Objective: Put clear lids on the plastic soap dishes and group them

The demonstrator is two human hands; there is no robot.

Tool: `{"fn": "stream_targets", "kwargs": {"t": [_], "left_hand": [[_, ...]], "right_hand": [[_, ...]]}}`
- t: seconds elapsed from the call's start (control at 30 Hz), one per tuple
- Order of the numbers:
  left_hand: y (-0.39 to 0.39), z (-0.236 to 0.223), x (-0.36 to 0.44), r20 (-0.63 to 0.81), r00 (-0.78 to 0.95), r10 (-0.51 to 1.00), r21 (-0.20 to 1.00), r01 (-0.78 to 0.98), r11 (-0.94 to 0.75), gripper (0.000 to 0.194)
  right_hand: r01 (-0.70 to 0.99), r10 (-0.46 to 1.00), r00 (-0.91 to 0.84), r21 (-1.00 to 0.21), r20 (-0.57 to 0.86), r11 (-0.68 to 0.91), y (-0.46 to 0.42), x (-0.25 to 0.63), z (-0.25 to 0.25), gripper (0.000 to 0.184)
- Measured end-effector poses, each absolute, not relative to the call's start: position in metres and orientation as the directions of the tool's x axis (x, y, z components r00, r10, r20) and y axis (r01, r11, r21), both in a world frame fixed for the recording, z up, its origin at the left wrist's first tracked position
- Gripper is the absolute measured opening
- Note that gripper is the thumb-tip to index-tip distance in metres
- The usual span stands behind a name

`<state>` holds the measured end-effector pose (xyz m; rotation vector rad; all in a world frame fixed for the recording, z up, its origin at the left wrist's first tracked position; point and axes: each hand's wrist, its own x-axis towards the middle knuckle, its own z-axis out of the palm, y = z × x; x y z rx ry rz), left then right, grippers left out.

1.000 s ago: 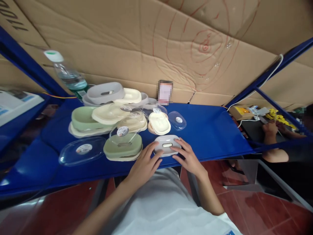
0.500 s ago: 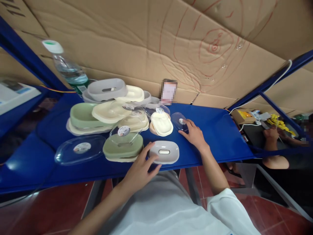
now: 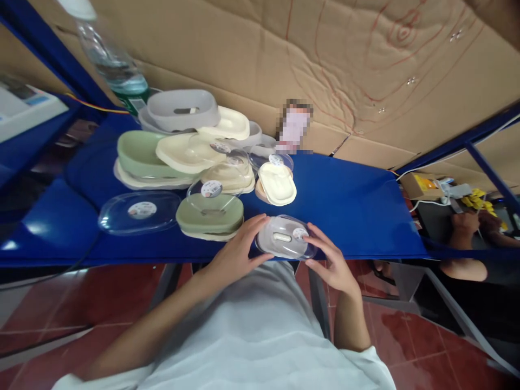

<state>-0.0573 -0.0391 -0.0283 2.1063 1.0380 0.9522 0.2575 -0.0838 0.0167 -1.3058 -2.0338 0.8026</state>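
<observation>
At the table's front edge lies a small grey soap dish [image 3: 268, 238] with a slot in its middle. Over it is a clear oval lid [image 3: 300, 235] bearing a round label; whether it is fully seated I cannot tell. My left hand [image 3: 239, 246] grips the left end of the dish, thumb in front and fingers behind. The right end of the lid is between the thumb and fingers of my right hand [image 3: 331, 260]. Just left of my left hand sits a green soap dish [image 3: 190, 219], with another clear lid [image 3: 199, 197] tilted over it.
Green, cream and grey dishes [image 3: 138, 151] are stacked at the left, with a loose clear lid [image 3: 111, 216] in front. A small cream dish [image 3: 278, 183] lies behind my hands. A water bottle [image 3: 117, 70] and a phone [image 3: 294, 125] stand at the back. Another person's hand [image 3: 465, 222] is at far right.
My right hand has brought the clear lid from the table at the right over to the grey soap dish. My left hand stays at the dish. The view has shifted.
</observation>
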Motion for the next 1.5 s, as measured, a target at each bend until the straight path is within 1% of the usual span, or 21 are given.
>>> {"fn": "stream_targets", "kwargs": {"t": [0.07, 0.17, 0.3, 0.37, 0.43, 0.57, 0.67, 0.73, 0.8, 0.83, 0.87, 0.9, 0.97, 1.03, 1.07, 1.13, 1.2, 1.23, 1.3, 1.4, 1.5], "left_hand": [[-0.038, -0.027, -0.058, 0.313, 0.437, 0.843, 0.773, 0.399, -0.494, 0.086], [-0.037, -0.025, -0.058, 0.317, 0.432, 0.844, 0.783, 0.382, -0.490, 0.088], [-0.036, -0.024, -0.059, 0.299, 0.452, 0.840, 0.783, 0.387, -0.487, 0.087], [-0.036, -0.026, -0.060, 0.278, 0.470, 0.838, 0.777, 0.402, -0.484, 0.086], [-0.035, -0.027, -0.060, 0.272, 0.487, 0.830, 0.769, 0.408, -0.492, 0.086], [-0.039, -0.024, -0.057, 0.284, 0.495, 0.821, 0.756, 0.411, -0.509, 0.085], [-0.049, -0.011, -0.060, 0.314, 0.452, 0.835, 0.776, 0.384, -0.500, 0.076], [-0.059, 0.000, -0.069, 0.350, 0.357, 0.866, 0.854, 0.258, -0.452, 0.066], [-0.070, 0.010, -0.088, 0.372, 0.172, 0.912, 0.925, 0.009, -0.379, 0.052], [-0.076, 0.014, -0.100, 0.350, 0.051, 0.935, 0.931, -0.131, -0.341, 0.046], [-0.081, 0.017, -0.114, 0.296, -0.071, 0.953, 0.917, -0.258, -0.304, 0.041], [-0.085, 0.020, -0.129, 0.212, -0.185, 0.960, 0.893, -0.361, -0.267, 0.039], [-0.091, 0.024, -0.157, -0.001, -0.372, 0.928, 0.840, -0.504, -0.201, 0.043], [-0.094, 0.024, -0.178, -0.175, -0.513, 0.840, 0.788, -0.584, -0.193, 0.047], [-0.094, 0.024, -0.185, -0.232, -0.556, 0.798, 0.770, -0.606, -0.199, 0.049], [-0.093, 0.023, -0.190, -0.283, -0.593, 0.754, 0.752, -0.625, -0.209, 0.054], [-0.091, 0.021, -0.189, -0.285, -0.584, 0.760, 0.751, -0.629, -0.202, 0.056], [-0.089, 0.020, -0.187, -0.284, -0.575, 0.768, 0.752, -0.630, -0.193, 0.056], [-0.087, 0.018, -0.183, -0.278, -0.557, 0.783, 0.764, -0.622, -0.171, 0.055], [-0.086, 0.012, -0.179, -0.234, -0.556, 0.798, 0.807, -0.568, -0.159, 0.054], [-0.085, 0.008, -0.177, -0.184, -0.532, 0.827, 0.843, -0.518, -0.146, 0.053]], "right_hand": [[0.585, 0.900, -0.404, -0.711, 0.161, 0.390, -0.079, 0.244, 0.019, 0.047], [0.609, 0.881, -0.432, -0.658, 0.193, 0.443, -0.074, 0.231, 0.018, 0.047], [0.637, 0.870, -0.408, -0.596, 0.277, 0.488, -0.076, 0.222, 0.004, 0.053], [0.644, 0.862, -0.387, -0.573, 0.328, 0.507, -0.079, 0.220, -0.003, 0.049], [0.645, 0.855, -0.385, -0.561, 0.348, 0.519, -0.081, 0.220, -0.008, 0.045], [0.645, 0.851, -0.394, -0.555, 0.346, 0.525, -0.081, 0.224, -0.010, 0.045], [0.641, 0.849, -0.369, -0.559, 0.378, 0.527, -0.079, 0.236, -0.012, 0.044], [0.660, 0.866, -0.289, -0.570, 0.409, 0.489, -0.076, 0.250, -0.016, 0.042], [0.703, 0.889, -0.172, -0.580, 0.424, 0.413, -0.070, 0.266, -0.019, 0.041], [0.723, 0.901, -0.122, -0.585, 0.417, 0.368, -0.067, 0.273, -0.020, 0.042], [0.738, 0.913, -0.083, -0.591, 0.399, 0.326, -0.063, 0.279, -0.021, 0.045], [0.747, 0.924, -0.051, -0.600, 0.378, 0.287, -0.059, 0.283, -0.020, 0.049], [0.735, 0.932, 0.029, -0.639, 0.362, 0.226, -0.054, 0.287, -0.015, 0.061], [0.642, 0.898, 0.168, -0.737, 0.408, 0.214, -0.051, 0.284, -0.007, 0.072], [0.543, 0.866, 0.254, -0.805, 0.430, 0.241, -0.050, 0.281, -0.003, 0.073], [0.253, 0.817, 0.401, -0.907, 0.414, 0.336, -0.050, 0.275, 0.003, 0.065], [-0.030, 0.812, 0.475, -0.915, 0.341, 0.402, -0.051, 0.270, 0.005, 0.059], [-0.121, 0.821, 0.485, -0.907, 0.301, 0.404, -0.051, 0.268, 0.005, 0.058], [-0.222, 0.843, 0.487, -0.901, 0.229, 0.373, -0.052, 0.267, 0.004, 0.058], [-0.321, 0.873, 0.472, -0.897, 0.125, 0.303, -0.053, 0.269, 0.007, 0.057], [-0.410, 0.862, 0.504, -0.863, 0.055, 0.294, -0.054, 0.269, 0.011, 0.055]]}}
